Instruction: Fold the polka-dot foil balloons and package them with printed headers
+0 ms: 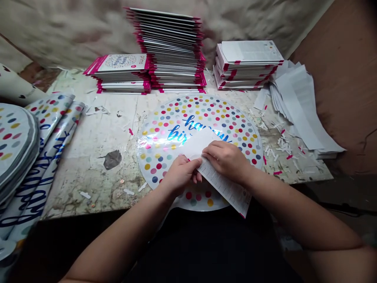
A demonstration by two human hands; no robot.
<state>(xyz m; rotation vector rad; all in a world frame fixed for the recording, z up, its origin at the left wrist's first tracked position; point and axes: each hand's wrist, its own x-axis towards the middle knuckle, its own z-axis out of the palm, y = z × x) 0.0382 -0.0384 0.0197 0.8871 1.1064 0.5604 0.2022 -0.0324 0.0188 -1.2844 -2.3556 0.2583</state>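
Note:
A printed card packet [225, 182] with a white flap is held tilted between both hands, its lower corner pointing down to the right. My left hand [184, 171] pinches its left edge. Bent fingers of my right hand [225, 157] press on the packet near the flap. Beneath them a round foil balloon [159, 149] lies flat, white with coloured dots and blue "happy birthday" lettering. The hands and packet cover part of that lettering. Whether anything small sits between the fingertips cannot be made out.
Tall stacks of pink-edged packets [173, 51] stand at the back, with a shorter stack [247, 65] on their right. White paper sheets [300, 102] hang over the right edge. Flat dotted balloons [17, 137] pile up at left. Paper scraps [282, 145] litter the worn table [103, 129].

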